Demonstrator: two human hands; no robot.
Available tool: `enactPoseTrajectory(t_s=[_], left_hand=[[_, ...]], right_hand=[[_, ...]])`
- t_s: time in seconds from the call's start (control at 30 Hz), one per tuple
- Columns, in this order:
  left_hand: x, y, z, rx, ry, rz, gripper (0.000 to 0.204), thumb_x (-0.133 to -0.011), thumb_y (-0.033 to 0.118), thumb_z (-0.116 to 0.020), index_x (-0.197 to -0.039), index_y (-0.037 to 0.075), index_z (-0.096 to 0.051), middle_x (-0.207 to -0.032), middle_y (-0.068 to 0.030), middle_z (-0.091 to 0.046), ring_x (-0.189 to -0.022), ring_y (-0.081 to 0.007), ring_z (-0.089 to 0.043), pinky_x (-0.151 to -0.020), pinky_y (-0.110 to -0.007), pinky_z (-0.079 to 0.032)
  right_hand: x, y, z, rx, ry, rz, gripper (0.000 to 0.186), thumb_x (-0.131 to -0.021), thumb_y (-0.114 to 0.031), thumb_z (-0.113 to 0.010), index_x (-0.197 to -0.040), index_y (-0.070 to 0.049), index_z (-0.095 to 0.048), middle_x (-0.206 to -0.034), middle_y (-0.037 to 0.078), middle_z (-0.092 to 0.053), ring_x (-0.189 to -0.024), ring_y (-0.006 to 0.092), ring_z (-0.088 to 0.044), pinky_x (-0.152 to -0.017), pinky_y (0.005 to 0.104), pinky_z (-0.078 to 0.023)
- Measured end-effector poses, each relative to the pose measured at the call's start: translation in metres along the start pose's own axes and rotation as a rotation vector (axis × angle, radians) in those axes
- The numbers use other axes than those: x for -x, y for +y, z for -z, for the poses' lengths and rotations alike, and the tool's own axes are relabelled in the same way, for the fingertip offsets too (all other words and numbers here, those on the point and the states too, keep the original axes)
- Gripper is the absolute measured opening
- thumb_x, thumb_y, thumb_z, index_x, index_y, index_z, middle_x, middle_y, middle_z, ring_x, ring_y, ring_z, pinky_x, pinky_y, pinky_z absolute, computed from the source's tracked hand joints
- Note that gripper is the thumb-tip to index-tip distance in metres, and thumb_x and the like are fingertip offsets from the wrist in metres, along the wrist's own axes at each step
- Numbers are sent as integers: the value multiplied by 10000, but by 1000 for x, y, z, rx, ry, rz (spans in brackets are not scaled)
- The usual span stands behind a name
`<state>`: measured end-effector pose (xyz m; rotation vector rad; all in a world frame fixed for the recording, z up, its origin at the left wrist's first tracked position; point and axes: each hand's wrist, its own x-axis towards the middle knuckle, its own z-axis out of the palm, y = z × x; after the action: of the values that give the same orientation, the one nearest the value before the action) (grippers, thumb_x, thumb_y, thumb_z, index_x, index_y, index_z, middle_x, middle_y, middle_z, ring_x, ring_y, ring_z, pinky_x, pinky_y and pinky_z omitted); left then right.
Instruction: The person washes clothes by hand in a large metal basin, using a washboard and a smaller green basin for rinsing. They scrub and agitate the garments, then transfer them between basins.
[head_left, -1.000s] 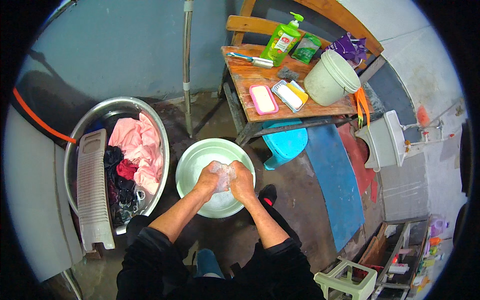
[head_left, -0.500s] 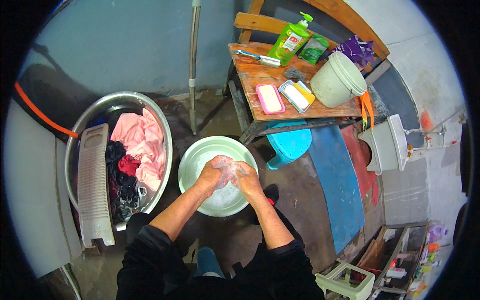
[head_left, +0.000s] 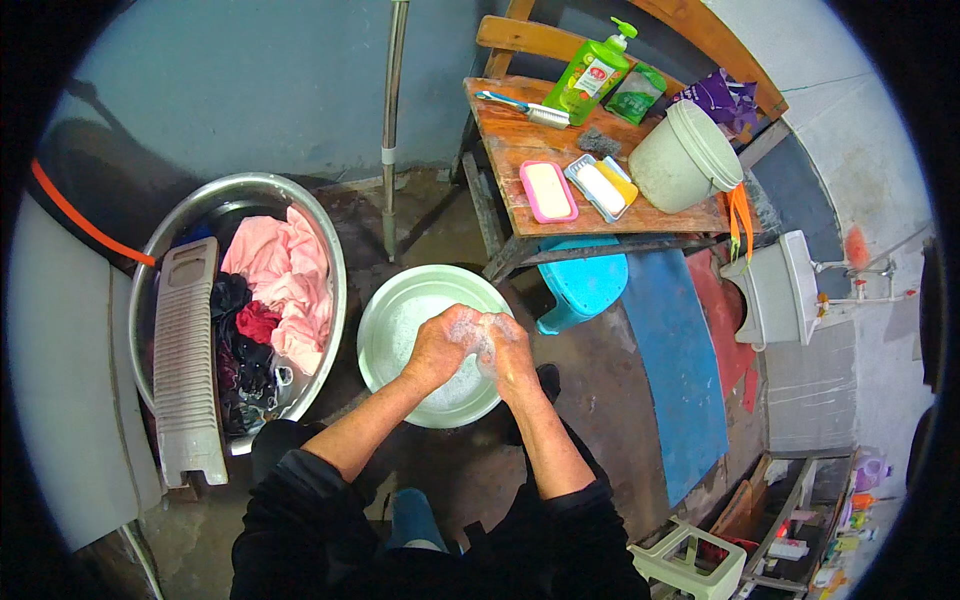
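Observation:
Over a pale green basin (head_left: 388, 320) of sudsy water, my left hand (head_left: 440, 350) and my right hand (head_left: 510, 358) meet with bent, closed fingers, covered in white foam (head_left: 472, 335). What they grip, if anything, is hidden by the foam and fingers. To the left, a large steel tub (head_left: 175, 195) holds pink cloth (head_left: 285, 260), dark cloth (head_left: 240, 355), red cloth (head_left: 257, 322) and a leaning plastic washboard (head_left: 185, 370).
A wooden bench (head_left: 505, 140) bears soap dishes (head_left: 548, 190), a brush (head_left: 545, 112), green pump bottle (head_left: 585, 80) and bucket (head_left: 670, 165). A blue stool (head_left: 585, 285) sits beneath. A steel pipe (head_left: 390, 180) stands behind the basin; a pale stool (head_left: 690, 560) is lower right.
My hands have shifted a little right and up within the picture, fingers still together in the foam. The whole scene has shifted slightly as the view moved.

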<state>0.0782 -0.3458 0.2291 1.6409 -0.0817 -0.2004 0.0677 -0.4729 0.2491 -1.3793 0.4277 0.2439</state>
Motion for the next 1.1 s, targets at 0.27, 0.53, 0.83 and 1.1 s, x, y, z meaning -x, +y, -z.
enactPoseTrajectory(t_s=[0.27, 0.53, 0.83, 1.1], left_hand=[[4, 15, 7, -85, 6, -231, 198, -768, -39, -570, -956, 25, -575, -842, -124, -637, -819, -246, -624, -746, -336, -480], [5, 5, -8, 473, 90, 84, 199, -789, -55, -502, -933, 53, -588, -859, -40, -617, -798, -147, -576, -702, -294, -482], [8, 5, -5, 509, 60, 100, 179, -801, -56, -526, -925, 50, -599, -856, -22, -615, -770, -121, -574, -681, -275, -485], [8, 19, 5, 457, -64, 162, 142, -808, 7, -608, -939, 62, -610, -864, -4, -611, -790, -85, -554, -691, -243, -468]], right_hand=[[3, -1, 1, -70, -67, -23, 176, -904, -172, -527, -1000, -42, -596, -887, 34, -593, -782, 124, -557, -668, 263, -459], [4, 0, -10, -58, -43, 90, 127, -887, -140, -541, -956, -42, -584, -863, 28, -575, -781, 129, -547, -667, 274, -463], [5, -8, -5, -107, -159, -50, 113, -911, -175, -506, -923, -75, -558, -832, 12, -544, -675, 86, -493, -538, 225, -416], [3, -9, 8, -99, -232, 23, 181, -919, -226, -519, -968, -61, -576, -846, 14, -566, -698, 81, -515, -553, 212, -424]])
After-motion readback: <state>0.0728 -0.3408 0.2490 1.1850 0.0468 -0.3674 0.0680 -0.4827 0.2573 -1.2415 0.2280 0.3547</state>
